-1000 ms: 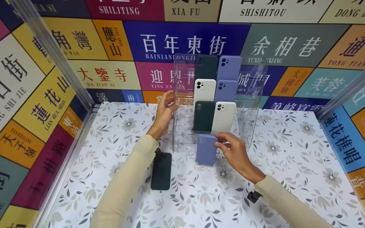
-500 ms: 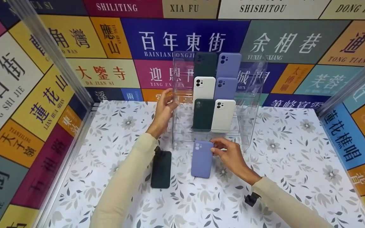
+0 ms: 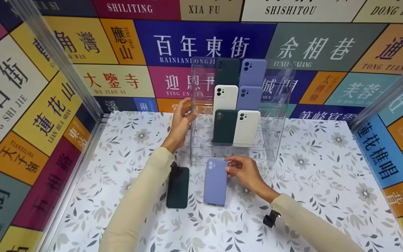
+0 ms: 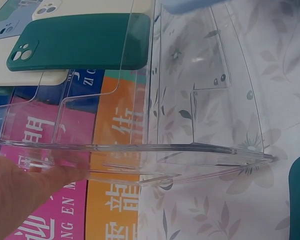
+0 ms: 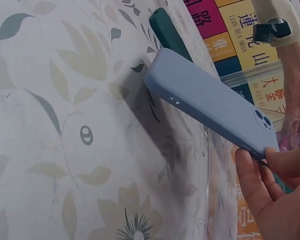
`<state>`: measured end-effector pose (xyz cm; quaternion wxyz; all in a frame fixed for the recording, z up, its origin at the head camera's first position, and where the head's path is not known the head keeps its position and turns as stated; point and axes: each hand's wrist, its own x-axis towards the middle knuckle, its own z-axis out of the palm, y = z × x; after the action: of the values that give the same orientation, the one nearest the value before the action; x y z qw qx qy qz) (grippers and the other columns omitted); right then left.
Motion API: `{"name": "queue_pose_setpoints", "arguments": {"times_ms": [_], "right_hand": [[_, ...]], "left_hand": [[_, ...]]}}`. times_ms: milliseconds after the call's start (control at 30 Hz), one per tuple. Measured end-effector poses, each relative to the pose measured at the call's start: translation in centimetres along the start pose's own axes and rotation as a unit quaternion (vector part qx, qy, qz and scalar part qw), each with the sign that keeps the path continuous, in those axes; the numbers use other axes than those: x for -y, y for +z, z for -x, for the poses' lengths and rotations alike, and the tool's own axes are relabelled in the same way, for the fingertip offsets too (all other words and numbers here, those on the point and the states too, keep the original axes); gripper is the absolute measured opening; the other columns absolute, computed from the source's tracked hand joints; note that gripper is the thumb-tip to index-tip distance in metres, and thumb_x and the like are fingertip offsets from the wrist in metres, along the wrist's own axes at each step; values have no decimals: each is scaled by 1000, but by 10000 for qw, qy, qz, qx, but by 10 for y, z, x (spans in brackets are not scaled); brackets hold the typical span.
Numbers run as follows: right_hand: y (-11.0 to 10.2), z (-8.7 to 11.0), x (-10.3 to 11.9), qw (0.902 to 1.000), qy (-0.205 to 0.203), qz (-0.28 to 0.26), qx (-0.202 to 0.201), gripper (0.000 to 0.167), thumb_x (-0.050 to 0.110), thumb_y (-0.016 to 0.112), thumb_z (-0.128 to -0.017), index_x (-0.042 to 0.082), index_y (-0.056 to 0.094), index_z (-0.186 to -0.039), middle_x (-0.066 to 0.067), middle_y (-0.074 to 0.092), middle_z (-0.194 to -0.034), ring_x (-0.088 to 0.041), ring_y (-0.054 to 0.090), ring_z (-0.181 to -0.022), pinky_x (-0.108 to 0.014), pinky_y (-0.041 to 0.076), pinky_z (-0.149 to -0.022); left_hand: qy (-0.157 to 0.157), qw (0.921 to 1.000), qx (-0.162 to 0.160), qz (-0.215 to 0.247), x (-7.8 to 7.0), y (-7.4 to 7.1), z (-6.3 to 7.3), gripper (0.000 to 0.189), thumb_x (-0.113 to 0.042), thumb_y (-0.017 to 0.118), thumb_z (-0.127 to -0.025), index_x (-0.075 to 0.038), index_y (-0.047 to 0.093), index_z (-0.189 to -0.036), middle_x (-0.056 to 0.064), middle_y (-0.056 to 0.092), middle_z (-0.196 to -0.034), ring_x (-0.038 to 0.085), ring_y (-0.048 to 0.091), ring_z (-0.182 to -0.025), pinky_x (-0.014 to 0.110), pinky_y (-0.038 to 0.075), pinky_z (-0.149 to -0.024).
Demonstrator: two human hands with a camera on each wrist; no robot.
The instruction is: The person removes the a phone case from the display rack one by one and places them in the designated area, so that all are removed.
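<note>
My right hand [image 3: 246, 172] pinches the upper right edge of a purple phone case [image 3: 215, 183]. In the right wrist view the purple case [image 5: 205, 95] is tilted over the tabletop and throws a shadow there. My left hand [image 3: 181, 122] holds the left side panel of a clear acrylic display stand [image 3: 269, 140]; its thumb lies along the panel [image 4: 190, 147] in the left wrist view. On the stand's tiers lean dark green [image 3: 224, 127], white [image 3: 247, 128] and purple phone cases [image 3: 249, 98], two to a tier. A dark green case [image 3: 178, 189] lies flat beside my left forearm.
The tabletop has a white cover [image 3: 313, 196] with grey leaves and flowers. Panels printed with Chinese characters [image 3: 201, 42] enclose the back and sides. Metal posts [image 3: 63, 63] stand at the corners.
My right hand has drawn the purple case away from the stand's front, towards me and to the left. My left hand has stayed at the stand's side.
</note>
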<state>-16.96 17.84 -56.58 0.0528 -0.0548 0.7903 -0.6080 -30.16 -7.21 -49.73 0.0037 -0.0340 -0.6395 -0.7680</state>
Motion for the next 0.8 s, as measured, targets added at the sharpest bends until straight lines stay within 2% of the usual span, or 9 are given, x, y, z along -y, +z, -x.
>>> {"name": "queue_pose_setpoints", "arguments": {"times_ms": [167,300,567,800], "right_hand": [[9,-6,-6,9998,146,-81,97,28,-13,76,-94,-12,75,-123,-19,76,-94,-20,76,-77,-41,68,-72],[18,-10,-10,9990,233,-270,279,30,-13,76,-94,-15,74,-124,-18,75,-92,-19,77,-75,-39,67,-72],[35,-19,-20,9968,393,-460,518,29,-12,76,-94,-16,73,-123,-16,75,-90,-18,76,-73,-38,67,-70],[49,-22,-28,9959,482,-465,603,29,-12,76,-95,-16,73,-123,-17,76,-90,-17,76,-70,-36,67,-69]], "left_hand": [[6,10000,37,-48,1,0,0,63,-1,60,-103,-9,44,-163,20,57,-156,36,64,-135,56,50,-102],[-8,10000,13,-20,1,0,0,60,0,59,-104,-11,46,-161,19,57,-156,37,64,-135,59,50,-104],[63,9999,78,-21,1,-1,0,60,1,59,-104,-14,47,-160,24,54,-159,36,63,-135,54,49,-105],[152,9998,86,-59,1,0,1,60,0,60,-105,-8,44,-162,18,59,-153,35,64,-134,48,50,-100]]}}
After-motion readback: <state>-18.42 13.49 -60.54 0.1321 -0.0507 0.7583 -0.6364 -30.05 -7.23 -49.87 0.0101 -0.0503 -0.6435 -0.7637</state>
